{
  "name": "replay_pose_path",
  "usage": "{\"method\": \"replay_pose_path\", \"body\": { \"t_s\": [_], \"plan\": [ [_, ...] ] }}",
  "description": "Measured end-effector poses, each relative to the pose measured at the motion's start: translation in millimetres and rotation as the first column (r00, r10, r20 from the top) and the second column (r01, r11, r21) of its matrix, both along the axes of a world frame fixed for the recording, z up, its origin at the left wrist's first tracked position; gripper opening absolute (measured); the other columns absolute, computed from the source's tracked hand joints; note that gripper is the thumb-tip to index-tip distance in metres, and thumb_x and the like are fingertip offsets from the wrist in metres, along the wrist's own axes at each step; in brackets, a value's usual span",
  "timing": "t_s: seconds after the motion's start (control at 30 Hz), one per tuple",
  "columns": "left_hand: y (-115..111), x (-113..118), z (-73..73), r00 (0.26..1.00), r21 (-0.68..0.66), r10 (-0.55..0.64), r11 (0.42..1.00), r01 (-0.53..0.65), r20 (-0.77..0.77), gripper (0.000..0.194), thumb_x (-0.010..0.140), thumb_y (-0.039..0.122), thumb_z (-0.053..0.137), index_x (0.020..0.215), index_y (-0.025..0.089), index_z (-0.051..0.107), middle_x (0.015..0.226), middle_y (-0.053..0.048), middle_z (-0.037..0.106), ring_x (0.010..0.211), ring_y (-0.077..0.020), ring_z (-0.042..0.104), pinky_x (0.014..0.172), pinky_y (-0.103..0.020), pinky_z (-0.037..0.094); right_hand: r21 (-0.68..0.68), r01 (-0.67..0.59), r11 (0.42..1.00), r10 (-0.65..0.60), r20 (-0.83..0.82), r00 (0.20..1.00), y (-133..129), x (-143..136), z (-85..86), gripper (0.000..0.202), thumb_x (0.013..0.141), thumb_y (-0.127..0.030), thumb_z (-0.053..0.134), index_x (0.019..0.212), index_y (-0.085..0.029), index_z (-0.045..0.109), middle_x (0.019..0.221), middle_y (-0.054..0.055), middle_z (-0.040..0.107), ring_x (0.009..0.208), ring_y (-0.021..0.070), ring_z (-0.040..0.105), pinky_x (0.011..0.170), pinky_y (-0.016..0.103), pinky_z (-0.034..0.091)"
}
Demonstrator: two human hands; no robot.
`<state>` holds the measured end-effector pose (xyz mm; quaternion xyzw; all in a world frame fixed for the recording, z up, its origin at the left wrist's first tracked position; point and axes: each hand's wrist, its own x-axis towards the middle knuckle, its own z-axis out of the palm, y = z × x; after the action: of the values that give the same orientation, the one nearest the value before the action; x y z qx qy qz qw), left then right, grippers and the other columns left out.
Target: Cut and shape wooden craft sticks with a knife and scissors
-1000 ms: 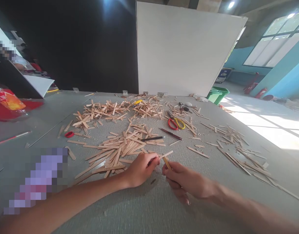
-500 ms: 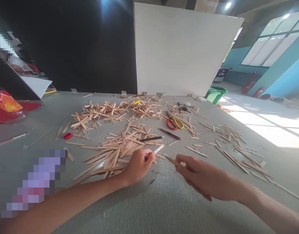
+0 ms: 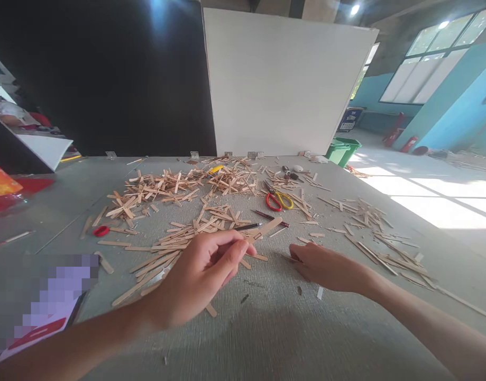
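My left hand [image 3: 213, 270] pinches a wooden stick [image 3: 269, 227] between thumb and fingers, its rounded end pointing up and right. To the right, my right hand [image 3: 316, 264] is low over the table with its fingers curled; whatever it holds is hidden or too blurred to make out. Behind my left hand lies a heap of flat wooden sticks [image 3: 175, 243] with a black pen [image 3: 248, 226] on its right side. Scissors with red and yellow handles [image 3: 278, 198] rest farther back, near a dark thin tool [image 3: 262, 214].
More sticks are heaped at the back [image 3: 159, 185], with a yellow object [image 3: 216, 169] on them. A red ring [image 3: 101, 231] lies at the left. Thin strips [image 3: 401, 262] are scattered right. Black and white panels [image 3: 282, 84] stand behind the table [image 3: 235, 344]. A person is far left.
My left hand has lifted nearer the camera, and its stick now shows more length. The pointed tool seen in my right hand is no longer visible there. The view has shifted slightly.
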<state>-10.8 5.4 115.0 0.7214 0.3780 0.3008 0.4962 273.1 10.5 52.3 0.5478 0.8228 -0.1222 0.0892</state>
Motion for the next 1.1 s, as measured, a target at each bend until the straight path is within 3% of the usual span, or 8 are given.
{"method": "replay_pose_path", "body": {
  "t_s": [0.17,0.7,0.87,1.0,1.1],
  "plan": [
    [-7,-4,9.9,1.0,-0.022,-0.022,1.0,0.022,-0.009,0.043,0.104,0.054,0.046,0.099,0.019,0.071,0.054,0.008,0.031,0.046,-0.0099,0.027,0.041,-0.022,0.023,0.02,-0.013,1.0,0.013,-0.018,1.0,-1,-2,-0.1,0.018,0.098,-0.01,0.045,0.084,-0.018,0.053,0.074,0.004,0.062,0.058,0.0137,0.06,0.05,0.027,0.025],
    [-11,-9,12.2,0.999,-0.06,-0.046,0.997,0.048,0.029,0.038,0.105,0.053,0.049,0.103,0.023,0.072,0.058,0.008,0.03,0.048,-0.0094,0.027,0.042,-0.02,0.023,-0.001,0.061,0.998,-0.061,-0.102,0.993,2,3,-6.6,0.015,0.1,-0.02,0.046,0.087,-0.019,0.053,0.079,0.004,0.062,0.063,0.0156,0.059,0.055,0.027,0.029],
    [-9,-9,12.8,1.0,-0.003,-0.011,1.0,0.011,-0.008,0.033,0.1,0.051,0.058,0.104,0.022,0.073,0.065,0.005,0.042,0.054,-0.0103,0.032,0.045,-0.02,0.027,0.087,0.185,0.979,-0.152,-0.297,0.943,2,0,12.3,0.029,0.108,-0.039,0.04,0.089,-0.022,0.052,0.077,0.001,0.062,0.066,0.0163,0.057,0.06,0.029,0.034],
    [-9,-10,14.7,0.999,0.032,0.004,0.999,-0.002,-0.04,0.034,0.099,0.051,0.057,0.102,0.021,0.072,0.066,0.003,0.046,0.056,-0.0113,0.035,0.046,-0.021,0.03,0.172,0.203,0.964,-0.125,-0.381,0.916,-2,-1,32.1,0.031,0.11,-0.037,0.034,0.092,-0.022,0.055,0.079,0.003,0.064,0.072,0.0168,0.058,0.064,0.03,0.036],
    [-8,-10,16.8,0.997,0.042,0.004,0.999,-0.001,-0.073,0.034,0.101,0.05,0.056,0.1,0.02,0.071,0.067,0.003,0.045,0.058,-0.0113,0.036,0.049,-0.021,0.031,0.152,0.185,0.971,-0.116,-0.375,0.92,-5,0,37.6,0.029,0.109,-0.038,0.038,0.089,-0.022,0.052,0.077,0.002,0.062,0.066,0.0155,0.055,0.059,0.029,0.034]
  ]
}}
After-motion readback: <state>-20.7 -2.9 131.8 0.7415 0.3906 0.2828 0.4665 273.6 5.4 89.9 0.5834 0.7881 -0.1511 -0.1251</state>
